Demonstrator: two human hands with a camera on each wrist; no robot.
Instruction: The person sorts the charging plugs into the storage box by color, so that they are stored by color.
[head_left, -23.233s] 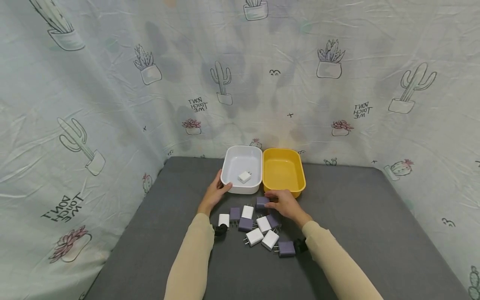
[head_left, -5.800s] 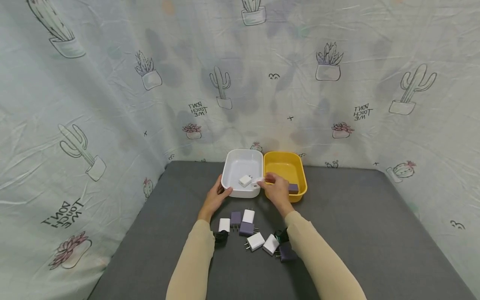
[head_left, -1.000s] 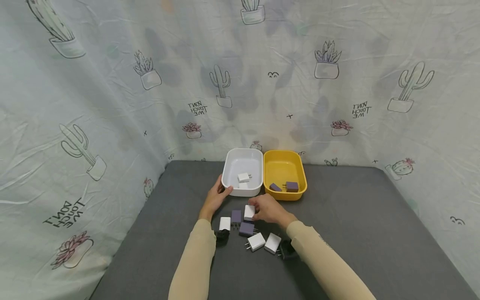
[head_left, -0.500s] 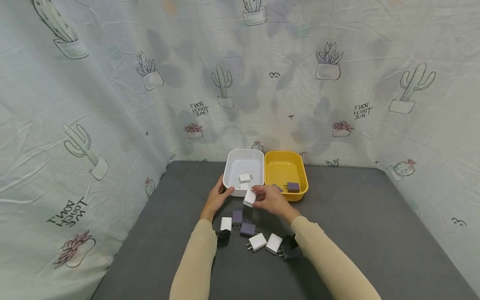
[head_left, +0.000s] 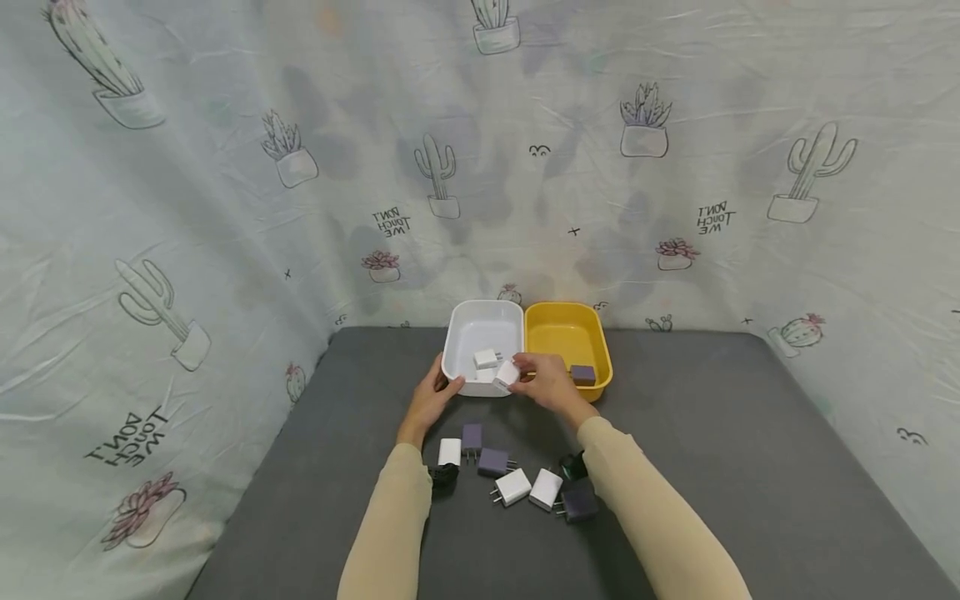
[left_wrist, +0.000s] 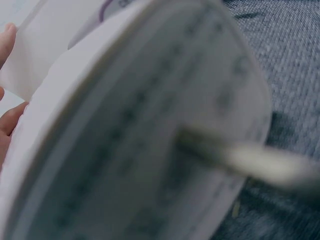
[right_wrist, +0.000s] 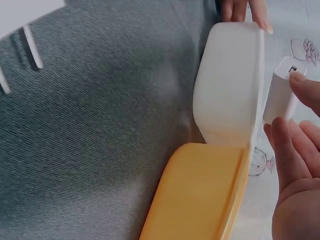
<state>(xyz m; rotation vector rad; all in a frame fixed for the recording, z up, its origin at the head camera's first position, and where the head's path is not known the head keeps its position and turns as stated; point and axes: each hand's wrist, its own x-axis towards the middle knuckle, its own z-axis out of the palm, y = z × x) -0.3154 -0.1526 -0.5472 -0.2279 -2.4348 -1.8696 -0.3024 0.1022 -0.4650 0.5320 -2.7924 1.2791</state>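
Between thumb and fingers, my right hand point(head_left: 551, 385) pinches a white USB wall charger point(head_left: 506, 375) over the front right corner of the white bin point(head_left: 480, 318). The right wrist view shows that charger point(right_wrist: 280, 95) just past the bin's rim, its USB port visible. My left hand point(head_left: 427, 402) grips the white bin's front left corner, thumb at the rim and fingers along the outer side. Inside lie white chargers point(head_left: 486, 358). A blurred white charger point(left_wrist: 165, 115) with a metal prong fills most of the left wrist view.
The yellow bin point(head_left: 562, 312) stands right beside the white one, with a purple charger point(head_left: 582, 375) inside. On the grey table point(head_left: 712, 467), white chargers point(head_left: 512, 487) and purple chargers point(head_left: 493, 462) lie scattered between the forearms. A printed curtain point(head_left: 502, 192) hangs behind.
My right hand has lifted the white charger off the table and carried it forward to the white bin. The left hand keeps its place. Earlier, purple chargers went into the yellow bin.
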